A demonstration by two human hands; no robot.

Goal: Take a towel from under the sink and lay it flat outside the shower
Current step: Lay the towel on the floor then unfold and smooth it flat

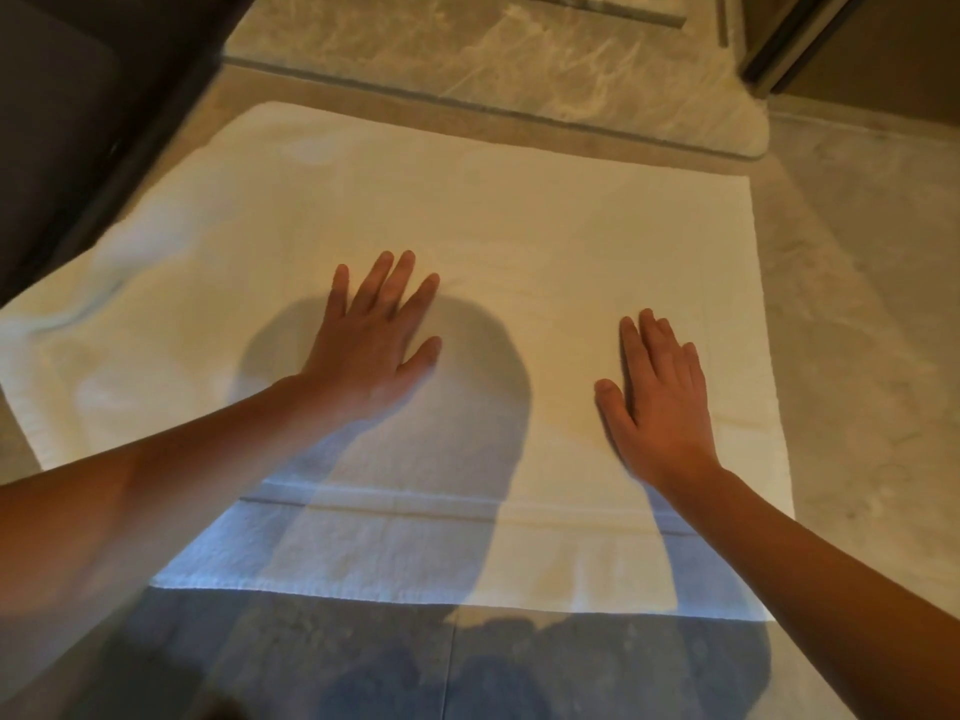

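- White towel [519, 210] lies spread on the marble floor [857, 356], filling the middle of the frame. Its far edge sits just beside the stone kerb [467, 96] that runs across the upper part of the frame.
- Its long axis runs left to right, roughly parallel to that kerb, and a woven band crosses it near the lower edge.
- Left hand [371, 345] rests palm down at the centre of the towel, fingers straight and spread, grasping nothing.
- Right hand [660, 402] rests palm down nearer the right edge, fingers straight and close together, also grasping nothing.
- Right and lower edges look straight and flat.
- The cloth at mid-left of the frame is wavy and bunched where it meets the dark cabinet [78, 122].
- Those wrinkles lie leftward of the left hand and well apart from the right, so the left hand is nearer to them.
- Judging by this, the laying-out is nearly done. What remains would be an outward sweep toward the left of the frame, along the long axis, with the right hand pinning the cloth so that it does not drag.
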